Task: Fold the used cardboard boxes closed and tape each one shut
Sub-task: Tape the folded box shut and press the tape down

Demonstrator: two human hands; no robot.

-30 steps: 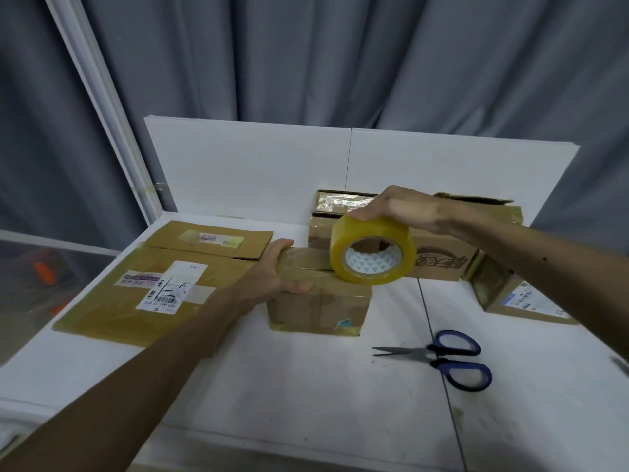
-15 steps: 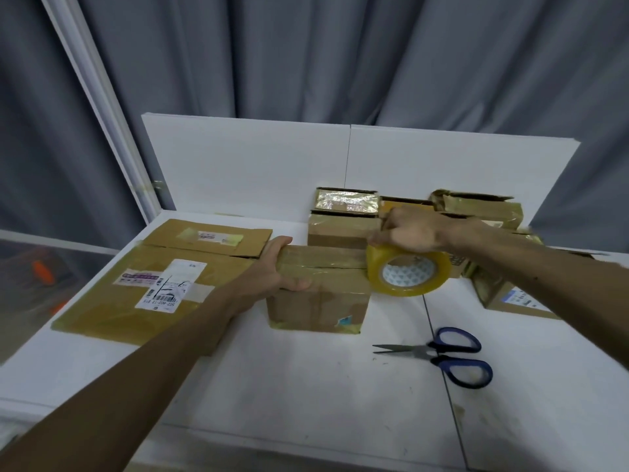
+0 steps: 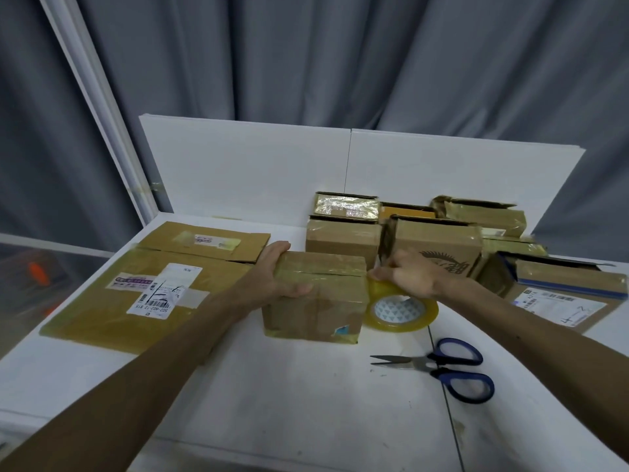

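Centred on the white bench (image 3: pixel 272 403), the small brown cardboard box (image 3: pixel 316 301) was clasped at its left end by the left hand (image 3: pixel 275 281); the right hand (image 3: pixel 408 279) gripped the yellowish tape roll (image 3: pixel 401 311) against its right end, level with the seam.

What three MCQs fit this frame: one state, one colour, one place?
1. Left hand state? A idle, open; B gripping the small box's top; C a bare fist.
2. Scissors' handle colour? A red; B blue; C green.
3. Where is the tape roll? A at the box's right side, in the right hand; B atop the box; C beside the scissors' blades.
Key: 1B, thumb and fingers clamp the box's top; 2B, both loops are blue; 3A, the roll sits by the box's right face under the hand.
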